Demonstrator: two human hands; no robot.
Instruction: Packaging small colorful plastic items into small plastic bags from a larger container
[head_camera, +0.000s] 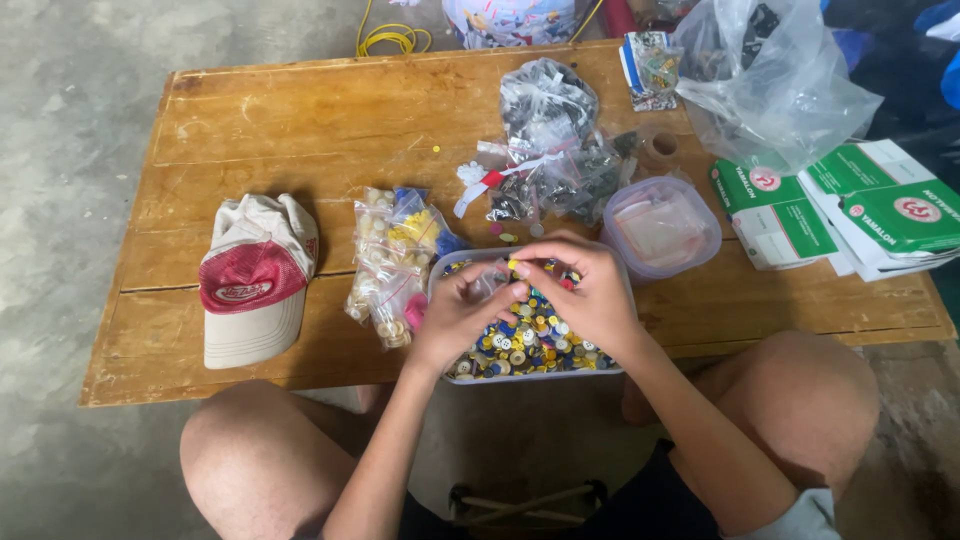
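Plastic bags (395, 265) and cap (255, 280) flank button tray (530, 345).

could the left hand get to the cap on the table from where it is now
Probably yes. The left hand is over the tray of buttons, and the cap lies to its left, with only the small button bags between them.

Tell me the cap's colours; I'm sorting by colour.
The cap is off-white with a red front panel, seen in the head view.
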